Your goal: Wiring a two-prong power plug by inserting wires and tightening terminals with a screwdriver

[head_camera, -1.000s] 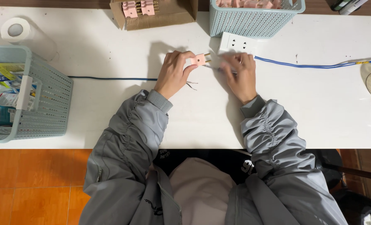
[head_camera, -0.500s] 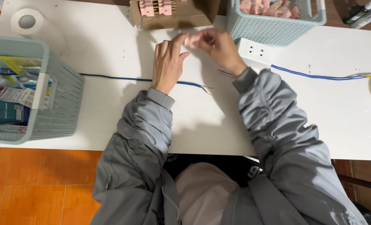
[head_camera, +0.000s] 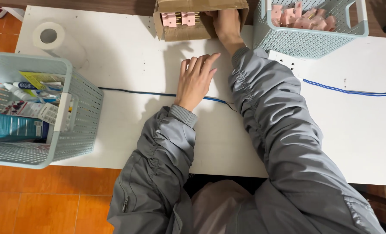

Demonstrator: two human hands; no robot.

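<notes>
Reaching far across the white table (head_camera: 128,52), right hand (head_camera: 227,25) inside the open cardboard box (head_camera: 201,19) at the far edge, fingers hidden by the box wall, so cannot tell whether apart or closed. In the box, left of that hand, pink plug parts (head_camera: 180,18) with metal pins. Lying flat on the table, left hand (head_camera: 196,80), fingers together and stretched out, palm over the blue cable (head_camera: 136,92) running left to right. Just right of the box, pale mesh basket (head_camera: 314,26) with more pink parts. Near left, second mesh basket (head_camera: 37,112) with packets; far left, paper roll (head_camera: 50,38).
</notes>
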